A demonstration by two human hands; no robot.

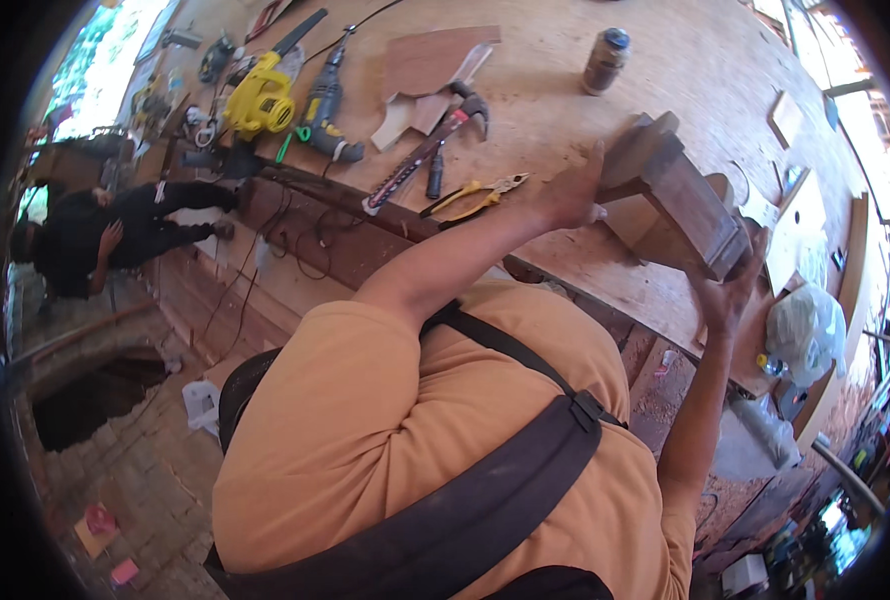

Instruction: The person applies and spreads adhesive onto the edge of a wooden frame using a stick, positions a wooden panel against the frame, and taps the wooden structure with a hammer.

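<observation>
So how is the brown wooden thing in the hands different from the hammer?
The wooden piece is held by the left hand and right hand; the hammer lies untouched on the workbench. The wooden piece is thick and blocky, while the hammer is mostly long and slim. The wooden piece is brown; the hammer is dark with a reddish, patterned grip. Both are at the same workbench.

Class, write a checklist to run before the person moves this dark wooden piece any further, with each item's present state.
1. Right grip on the dark wooden piece: ok, at its near right end.
2. Left grip closed: cannot tell, fingers partly hidden.
3. Yellow-handled pliers well away from left forearm: not ok, close beside it.
4. Lidded jar upright: ok.
5. Piece's underside sound: cannot tell, hidden.
</observation>
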